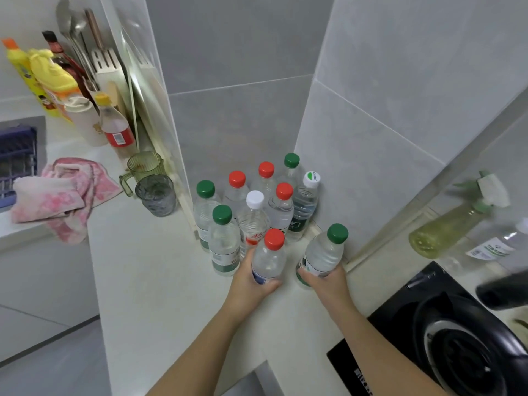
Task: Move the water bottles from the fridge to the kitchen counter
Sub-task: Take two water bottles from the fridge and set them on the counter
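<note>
Entry: kitchen counter [160, 281], corner stock.
- We are counting eight water bottles [281, 210] standing upright, packed close in the tiled corner.
- Our left hand [254, 277] is gripping a red-capped bottle [270, 258], fingers wrapped round its lower body.
- Our right hand [328, 278] is gripping a green-capped bottle [324, 254] the same way, tilted toward the right wall.
- Both are arriving at the cluster's front, we judge. We cannot tell whether their bases are touching down.
- The fridge is not showing, so the remainder is unknown.
- Room: bare counter is lying toward us and leftward. The stove [457, 338] is hemming the right and the grey cup [155, 195] the left.
</note>
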Available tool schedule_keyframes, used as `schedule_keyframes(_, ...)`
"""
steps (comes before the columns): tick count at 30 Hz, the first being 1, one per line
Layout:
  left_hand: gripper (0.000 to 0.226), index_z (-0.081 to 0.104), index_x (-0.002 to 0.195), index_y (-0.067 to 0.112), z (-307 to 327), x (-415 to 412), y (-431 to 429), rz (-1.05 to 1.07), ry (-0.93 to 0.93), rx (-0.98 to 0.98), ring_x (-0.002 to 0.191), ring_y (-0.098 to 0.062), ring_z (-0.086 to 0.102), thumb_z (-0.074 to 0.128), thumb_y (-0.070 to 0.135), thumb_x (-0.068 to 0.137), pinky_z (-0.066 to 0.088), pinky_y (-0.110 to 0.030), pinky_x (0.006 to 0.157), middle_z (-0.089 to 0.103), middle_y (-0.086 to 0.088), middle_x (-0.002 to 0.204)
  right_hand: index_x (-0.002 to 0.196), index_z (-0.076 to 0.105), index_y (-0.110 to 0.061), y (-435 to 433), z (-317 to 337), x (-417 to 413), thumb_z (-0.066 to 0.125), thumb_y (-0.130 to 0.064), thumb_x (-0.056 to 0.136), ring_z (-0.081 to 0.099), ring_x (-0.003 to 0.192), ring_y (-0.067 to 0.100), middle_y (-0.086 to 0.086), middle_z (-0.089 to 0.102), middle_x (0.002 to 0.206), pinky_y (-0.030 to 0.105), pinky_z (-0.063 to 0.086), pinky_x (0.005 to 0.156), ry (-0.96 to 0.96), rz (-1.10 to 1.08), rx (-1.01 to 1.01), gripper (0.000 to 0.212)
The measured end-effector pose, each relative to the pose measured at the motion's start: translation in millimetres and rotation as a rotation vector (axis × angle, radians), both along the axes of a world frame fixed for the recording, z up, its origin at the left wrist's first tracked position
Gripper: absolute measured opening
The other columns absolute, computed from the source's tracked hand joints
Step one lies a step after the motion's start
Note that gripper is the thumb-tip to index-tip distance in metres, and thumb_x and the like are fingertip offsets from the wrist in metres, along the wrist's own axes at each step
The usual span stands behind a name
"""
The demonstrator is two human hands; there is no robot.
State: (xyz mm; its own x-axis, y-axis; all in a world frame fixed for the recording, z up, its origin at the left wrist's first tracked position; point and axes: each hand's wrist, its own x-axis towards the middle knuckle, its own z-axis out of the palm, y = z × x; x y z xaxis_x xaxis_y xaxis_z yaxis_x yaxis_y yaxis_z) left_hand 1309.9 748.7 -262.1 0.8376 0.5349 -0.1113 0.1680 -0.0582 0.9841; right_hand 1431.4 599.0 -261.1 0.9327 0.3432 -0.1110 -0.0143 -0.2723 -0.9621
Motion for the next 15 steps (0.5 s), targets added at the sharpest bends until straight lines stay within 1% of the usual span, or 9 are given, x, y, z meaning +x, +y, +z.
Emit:
schedule_keyframes(3,0.068,0.051,0.125,0.034,-1.8,-4.5,3.8,-0.024,0.033,0.036,0.102,-0.004,0.063,0.084,0.012,0.069,0.054,-0.028,0.087,0.066,0.017,0.11,0.097,0.067,-0.013,-1.2,-1.4,1.5,0.08,0.011,0.071,0.069,0.079,0.001,-0.008,0.075,0.086,0.015,0.051,0.071,-0.007,0.032,-0.038,0.038)
schedule_keyframes(5,0.064,0.053,0.122,0.034,-3.6,-8.2,5.5,-0.033,0.057,0.101,0.102,0.0,0.062,0.085,0.017,0.069,0.052,-0.023,0.088,0.066,0.018,0.111,0.1,0.066,-0.017,-4.8,-5.1,2.1,0.082,0.009,0.069,0.069,0.083,0.002,-0.005,0.074,0.093,0.021,0.052,0.075,0.001,0.052,-0.094,0.043)
schedule_keyframes(6,0.06,0.054,0.119,0.035,-5.0,-9.7,6.7,-0.036,0.073,0.146,0.102,0.001,0.062,0.085,0.02,0.07,0.051,-0.021,0.087,0.065,0.018,0.111,0.1,0.065,-0.02,-6.9,-6.1,1.5,0.085,0.004,0.066,0.069,0.085,0.002,-0.003,0.073,0.097,0.024,0.053,0.077,0.001,0.054,-0.116,0.046)
schedule_keyframes(8,0.055,0.055,0.118,0.033,-7.6,-9.7,9.4,-0.053,0.111,0.235,0.102,0.001,0.061,0.084,0.026,0.071,0.05,-0.02,0.087,0.064,0.018,0.112,0.104,0.065,-0.023,-9.3,-9.6,0.1,0.089,-0.019,0.057,0.068,0.095,0.008,-0.002,0.069,0.104,0.033,0.055,0.083,-0.04,0.024,-0.191,0.054)
schedule_keyframes(9,0.054,0.056,0.118,0.031,-8.7,-7.7,10.6,-0.066,0.139,0.275,0.101,0.001,0.061,0.083,0.029,0.071,0.05,-0.022,0.088,0.064,0.016,0.112,0.109,0.064,-0.021,-10.3,-13.5,1.2,0.088,-0.03,0.053,0.065,0.102,0.013,-0.002,0.065,0.107,0.034,0.055,0.086,-0.085,0.014,-0.257,0.062)
schedule_keyframes(10,0.055,0.056,0.118,0.028,-8.8,-4.5,11.5,-0.079,0.178,0.314,0.1,-0.002,0.061,0.083,0.031,0.07,0.051,-0.024,0.087,0.065,0.013,0.112,0.114,0.063,-0.018,-10.5,-14.7,2.0,0.089,-0.033,0.054,0.062,0.107,0.015,-0.003,0.062,0.108,0.032,0.053,0.086,-0.125,0.017,-0.315,0.067)
schedule_keyframes(12,0.056,0.056,0.119,0.021,-6.8,4.7,11.9,-0.101,0.251,0.387,0.098,-0.012,0.064,0.083,0.031,0.071,0.05,-0.025,0.083,0.066,0.006,0.11,0.118,0.061,-0.015,-9.0,-13.9,4.8,0.09,-0.027,0.062,0.062,0.101,0.014,-0.005,0.064,0.105,0.023,0.047,0.076,-0.142,0.012,-0.367,0.064)
schedule_keyframes(13,0.055,0.056,0.119,0.018,-5.1,10.2,11.7,-0.104,0.279,0.422,0.097,-0.016,0.064,0.083,0.031,0.072,0.048,-0.024,0.079,0.067,0.004,0.108,0.117,0.06,-0.015,-7.3,-12.9,7.4,0.09,-0.026,0.066,0.064,0.094,0.014,-0.005,0.067,0.103,0.022,0.045,0.071,-0.149,0.014,-0.376,0.061)
schedule_keyframes(15,0.055,0.056,0.118,0.014,-3.0,21.4,9.7,-0.097,0.323,0.483,0.097,-0.021,0.065,0.082,0.033,0.073,0.047,-0.025,0.075,0.068,0.001,0.107,0.117,0.057,-0.012,-2.7,-12.1,14.6,0.089,-0.026,0.069,0.063,0.089,0.016,-0.002,0.068,0.101,0.025,0.044,0.07,-0.171,-0.001,-0.403,0.059)
